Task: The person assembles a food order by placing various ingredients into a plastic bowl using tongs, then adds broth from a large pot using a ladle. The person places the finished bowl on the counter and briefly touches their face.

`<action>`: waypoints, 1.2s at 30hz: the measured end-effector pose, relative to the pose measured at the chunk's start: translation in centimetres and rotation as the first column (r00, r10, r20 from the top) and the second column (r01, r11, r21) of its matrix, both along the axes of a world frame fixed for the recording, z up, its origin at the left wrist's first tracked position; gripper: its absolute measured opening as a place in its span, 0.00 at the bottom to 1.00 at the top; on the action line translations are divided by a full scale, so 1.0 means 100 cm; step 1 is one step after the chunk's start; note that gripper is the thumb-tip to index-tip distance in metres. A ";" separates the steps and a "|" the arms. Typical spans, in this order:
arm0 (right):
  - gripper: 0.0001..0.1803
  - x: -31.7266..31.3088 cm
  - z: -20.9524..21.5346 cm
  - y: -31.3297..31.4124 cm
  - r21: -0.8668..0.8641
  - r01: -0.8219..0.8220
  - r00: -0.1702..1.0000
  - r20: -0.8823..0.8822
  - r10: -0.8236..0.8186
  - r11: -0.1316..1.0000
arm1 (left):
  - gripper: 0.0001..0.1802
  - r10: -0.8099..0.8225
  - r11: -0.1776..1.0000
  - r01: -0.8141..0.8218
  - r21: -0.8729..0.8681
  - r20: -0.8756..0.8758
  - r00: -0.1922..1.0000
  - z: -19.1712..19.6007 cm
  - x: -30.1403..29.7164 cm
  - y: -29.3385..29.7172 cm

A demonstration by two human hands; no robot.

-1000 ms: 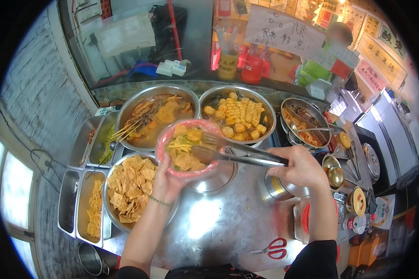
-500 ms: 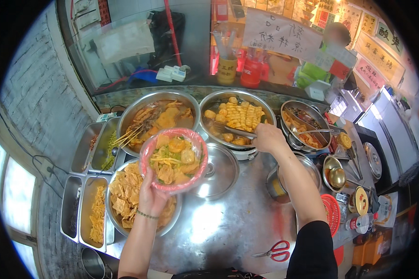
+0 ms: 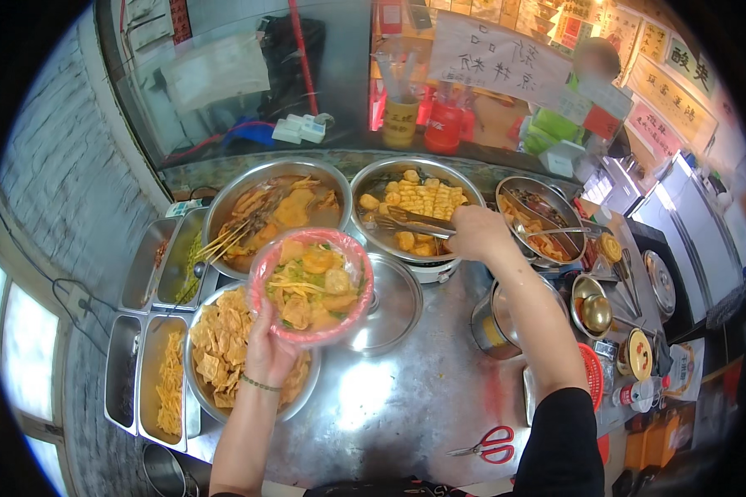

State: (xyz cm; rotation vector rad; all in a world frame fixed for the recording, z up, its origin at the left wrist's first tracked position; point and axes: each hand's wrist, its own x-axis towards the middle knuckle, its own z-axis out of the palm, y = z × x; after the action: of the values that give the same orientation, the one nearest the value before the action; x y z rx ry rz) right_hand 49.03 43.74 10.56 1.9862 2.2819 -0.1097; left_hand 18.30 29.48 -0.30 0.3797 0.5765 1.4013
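My left hand holds up a pink bowl lined with a clear plastic bag, its fingers under and around the near left side. Noodle-like strips, greens, tofu puffs and other pieces fill it. My right hand grips metal tongs, which reach left over the middle pot. In that pot sit yellow corn pieces and round puffs in dark broth. The tongs' tips are down among the pieces at the near left; whether they pinch anything I cannot tell.
Left stands a pot of skewers in broth. Below it is a basin of fried tofu-skin pieces, beside metal trays. A steel lid lies mid-table. Red-handled scissors lie near the front edge. A divided pot stands right.
The tongs' tips have shifted slightly among the puffs in the middle pot, with my right hand moving a little nearer and left. The bowl stays about where it was.
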 end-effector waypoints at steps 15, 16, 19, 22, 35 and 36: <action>0.16 0.047 -0.026 -0.003 -0.093 0.196 0.906 -0.364 -0.217 0.976 | 0.33 -0.052 0.999 0.053 0.007 -0.035 0.998 -0.005 0.017 0.016; 0.15 0.051 -0.023 -0.005 -0.105 0.207 0.877 -0.420 -0.233 0.973 | 0.33 -0.062 0.998 0.062 0.000 -0.035 0.997 -0.004 0.020 0.020; 0.13 0.064 -0.013 -0.013 -0.118 0.213 0.795 -0.557 -0.242 0.970 | 0.33 -0.085 0.996 0.084 -0.004 -0.030 0.996 0.001 0.030 0.027; 0.11 0.062 0.009 -0.034 -0.071 0.160 0.782 -0.599 -0.170 0.985 | 0.33 -0.093 0.996 0.093 0.011 -0.046 0.995 0.006 0.035 0.031; 0.18 0.031 0.024 -0.108 0.121 -0.156 0.910 -0.368 0.191 0.980 | 0.33 -0.063 0.998 0.063 -0.007 0.002 0.998 -0.010 0.032 0.024; 0.19 0.027 0.026 -0.110 0.126 -0.164 0.924 -0.327 0.197 0.978 | 0.33 -0.063 0.998 0.063 -0.010 0.000 0.998 -0.012 0.031 0.024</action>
State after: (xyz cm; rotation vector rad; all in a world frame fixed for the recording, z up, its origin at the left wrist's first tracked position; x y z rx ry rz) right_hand 51.68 32.70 13.20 1.9133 2.7201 -0.3575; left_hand 21.35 31.85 -1.48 0.3868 0.5672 1.3374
